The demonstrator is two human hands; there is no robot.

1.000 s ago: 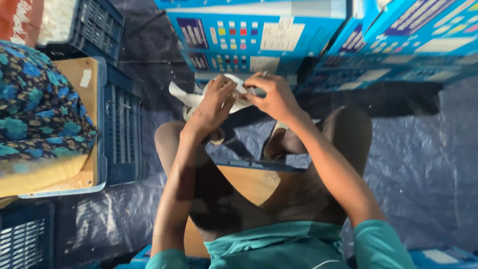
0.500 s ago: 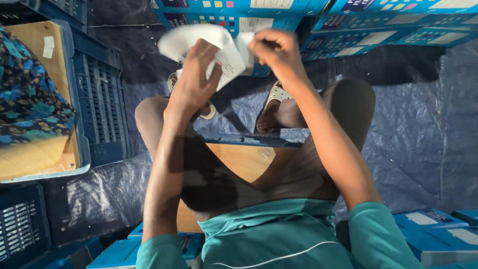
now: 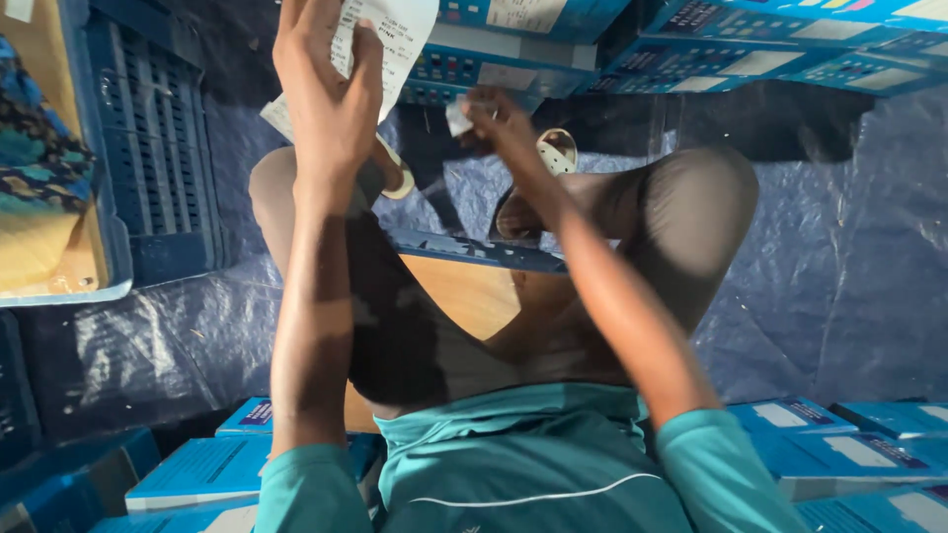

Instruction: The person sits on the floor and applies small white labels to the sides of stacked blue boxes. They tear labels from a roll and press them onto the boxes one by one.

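My left hand (image 3: 331, 94) is raised high and grips a white printed paper sheet (image 3: 390, 44) that runs off the top of the view. My right hand (image 3: 499, 123) is lower, in front of my knees, and pinches a small white piece (image 3: 457, 118) of paper or sticker between the fingertips. I sit cross-legged on a blue tarp (image 3: 839, 296), with my knees to either side and white sandals (image 3: 558, 153) on my feet.
Blue cardboard boxes (image 3: 750, 59) are stacked in front of me, and more blue boxes (image 3: 197, 469) lie at both sides of my hips. A blue plastic crate (image 3: 148, 168) with patterned fabric (image 3: 39, 168) stands at the left. A flat blue-edged carton (image 3: 474, 252) lies under my legs.
My left hand has lifted the white sheet upward and toward the camera. My right hand has come away from it, down and right, now holding only a small white piece.
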